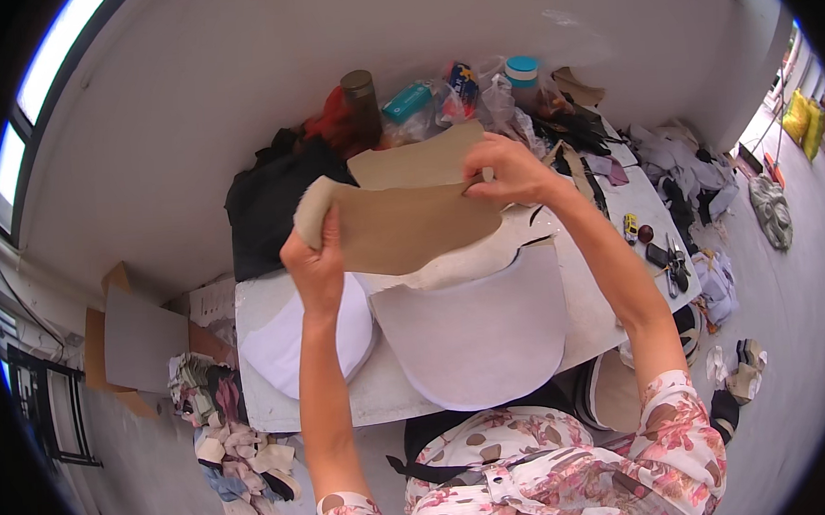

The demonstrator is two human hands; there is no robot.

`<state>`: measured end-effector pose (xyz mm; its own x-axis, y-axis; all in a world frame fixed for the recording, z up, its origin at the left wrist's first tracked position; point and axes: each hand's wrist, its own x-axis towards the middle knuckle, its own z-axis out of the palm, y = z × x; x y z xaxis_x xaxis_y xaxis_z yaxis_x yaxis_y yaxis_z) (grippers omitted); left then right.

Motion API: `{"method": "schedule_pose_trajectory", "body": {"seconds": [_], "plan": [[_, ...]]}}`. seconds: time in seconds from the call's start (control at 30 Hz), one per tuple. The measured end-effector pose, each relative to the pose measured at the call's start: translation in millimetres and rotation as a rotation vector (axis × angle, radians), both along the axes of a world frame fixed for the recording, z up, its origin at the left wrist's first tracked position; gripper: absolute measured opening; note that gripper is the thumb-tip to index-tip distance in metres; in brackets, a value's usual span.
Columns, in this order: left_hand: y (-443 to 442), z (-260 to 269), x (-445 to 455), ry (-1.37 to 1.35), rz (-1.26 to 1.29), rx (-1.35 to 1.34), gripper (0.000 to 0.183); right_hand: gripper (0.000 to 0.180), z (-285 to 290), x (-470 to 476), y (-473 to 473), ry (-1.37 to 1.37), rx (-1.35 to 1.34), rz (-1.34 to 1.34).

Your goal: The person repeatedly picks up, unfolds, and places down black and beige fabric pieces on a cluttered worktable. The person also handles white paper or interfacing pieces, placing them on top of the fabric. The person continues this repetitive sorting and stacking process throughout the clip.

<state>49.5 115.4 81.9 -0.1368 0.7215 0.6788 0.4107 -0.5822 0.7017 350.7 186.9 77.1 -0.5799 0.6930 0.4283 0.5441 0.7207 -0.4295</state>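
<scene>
Between my two hands a tan fabric piece (411, 226) is stretched above the table, its left edge curled over. My left hand (314, 255) pinches that left end, thumb on the near face. At the right end, my right hand (502, 169) grips the upper corner with bent fingers. Just behind lies another tan piece (418, 158); whether it is joined to the held one I cannot tell. Below the hands rests a pale, round-bottomed fabric panel (480, 338) with a white rim. A white rounded panel (284, 341) lies to its left, partly behind my left forearm.
Black cloth (284, 208) is heaped at the table's back left. Behind stand a dark canister (360, 106), a teal box (408, 102) and a blue-lidded jar (522, 73). Scissors (675, 265) and a yellow toy car (631, 228) sit at right. Fabric scraps (248, 455) pile beside the table.
</scene>
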Motion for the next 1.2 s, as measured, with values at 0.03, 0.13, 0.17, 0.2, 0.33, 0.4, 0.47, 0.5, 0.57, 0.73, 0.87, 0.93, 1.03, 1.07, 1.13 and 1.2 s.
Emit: {"method": "schedule_pose_trajectory", "body": {"seconds": [0.03, 0.13, 0.17, 0.2, 0.33, 0.4, 0.47, 0.5, 0.57, 0.73, 0.87, 0.93, 1.03, 1.07, 1.13, 1.2], "plan": [[-7, 3, -2, 0.004, 0.022, 0.005, 0.024, 0.023, 5, 12, -9, 0.060, 0.000, -0.005], [-29, 14, -4, -0.144, 0.005, -0.022, 0.024, 0.017, 12, 27, -41, 0.235, -0.251, -0.082], [-35, 15, -7, -0.188, -0.005, -0.034, 0.024, 0.016, 13, 29, -50, 0.343, -0.376, -0.079], [-41, 12, -12, -0.224, -0.031, -0.065, 0.023, 0.012, 13, 31, -62, 0.429, -0.399, -0.083], [-66, 7, -11, -0.370, -0.117, -0.030, 0.022, 0.010, 2, 44, -101, 0.815, -0.425, -0.015], [-81, 7, -10, -0.470, -0.217, -0.110, 0.022, 0.014, 7, 41, -123, 0.900, -0.401, -0.084], [-96, 5, -10, -0.551, -0.305, -0.201, 0.022, 0.020, 11, 41, -142, 0.923, -0.406, -0.158], [-101, 1, -10, -0.582, -0.302, -0.230, 0.023, 0.023, 11, 41, -149, 0.928, -0.418, -0.182], [-112, -9, -8, -0.645, -0.297, -0.288, 0.023, 0.026, 7, 43, -163, 0.926, -0.488, -0.214], [-119, -41, -15, -0.720, -0.351, -0.490, 0.020, 0.031, -14, 48, -186, 0.868, -0.642, -0.269], [-109, -72, -9, -0.738, -0.313, -0.616, 0.019, 0.032, -43, 48, -184, 0.788, -0.666, -0.328], [-102, -91, -13, -0.718, -0.355, -0.686, 0.020, 0.031, -56, 47, -176, 0.771, -0.699, -0.330], [-93, -105, -3, -0.510, -0.207, -0.842, 0.021, 0.029, -79, 51, -161, 0.726, -0.709, -0.353], [-94, -105, 2, -0.376, -0.119, -0.879, 0.020, 0.028, -82, 55, -158, 0.652, -0.722, -0.397], [-88, -119, -1, -0.209, -0.017, -0.775, 0.019, 0.027, -84, 57, -154, 0.498, -0.753, -0.481], [-85, -112, 8, -0.179, 0.051, -0.731, 0.017, 0.025, -93, 54, -152, 0.496, -0.673, -0.519]]}}
